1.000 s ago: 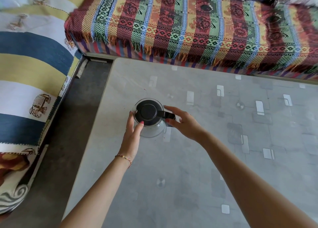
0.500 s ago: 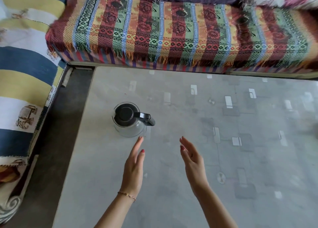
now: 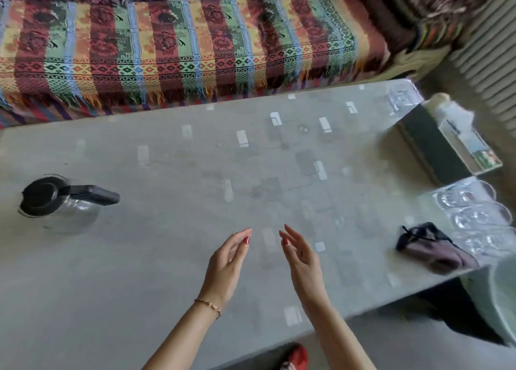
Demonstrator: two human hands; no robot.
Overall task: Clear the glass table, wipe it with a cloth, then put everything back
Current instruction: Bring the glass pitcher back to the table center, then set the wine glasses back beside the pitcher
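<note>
Over the glass worktop (image 3: 173, 258), both the left hand (image 3: 227, 260) and right hand (image 3: 300, 258) hover with fingers apart, holding nothing. Left of them stands the glass jug (image 3: 60, 202); right of them lie a dark pouch (image 3: 432, 248) and clustered glasses (image 3: 474, 216) at the worktop's edge, where a hurried reach could likely knock them off.

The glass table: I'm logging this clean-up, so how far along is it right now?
Seemingly done: the glass table looks wiped, and the jug stands on it near the left end. In hand: nothing; the left hand and right hand hover open above the glass. Left, probably: the glasses, the box and the dark cloth crowd the right end, seemingly not yet set in place.
</note>
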